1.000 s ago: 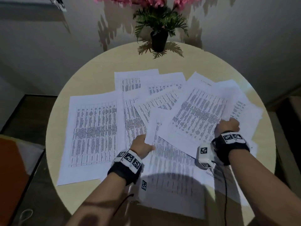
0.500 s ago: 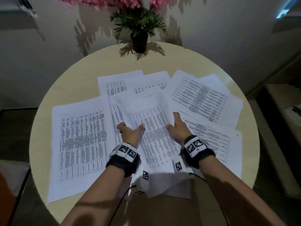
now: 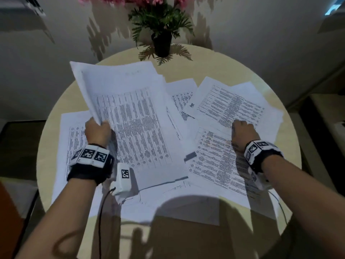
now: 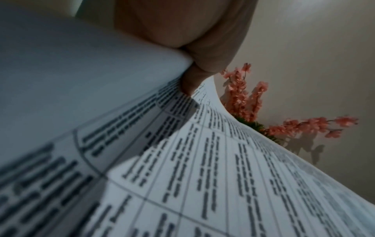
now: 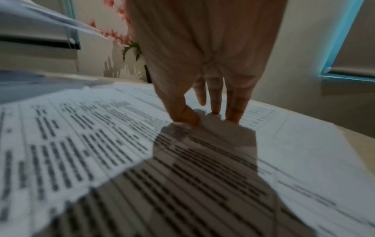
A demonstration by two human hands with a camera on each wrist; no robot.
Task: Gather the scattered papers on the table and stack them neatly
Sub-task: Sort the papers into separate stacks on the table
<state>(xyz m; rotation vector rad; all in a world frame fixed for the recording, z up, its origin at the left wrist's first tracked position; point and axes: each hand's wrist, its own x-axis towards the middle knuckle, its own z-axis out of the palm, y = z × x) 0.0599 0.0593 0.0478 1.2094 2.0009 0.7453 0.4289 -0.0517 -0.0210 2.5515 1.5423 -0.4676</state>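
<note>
While the left hand [image 3: 97,130] pinches a raised bundle of papers [image 3: 130,116] left of the flowerpot [image 3: 161,43], the sheets could fan and slip. Right of the pot, the right hand [image 3: 242,133] presses straight fingers [image 5: 215,102] on loose pages [image 3: 231,107] on the desk [image 3: 214,58]. Only "H2" is legible.

black wrist straps [image 3: 87,175], white tagged camera blocks [image 3: 124,179], cables [image 3: 101,212]

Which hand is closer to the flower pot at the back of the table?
Left. The left hand, gripping lifted papers, sits nearer the black flower pot. The right hand is farther off to the pot's right, fingertips on a sheet.
</note>
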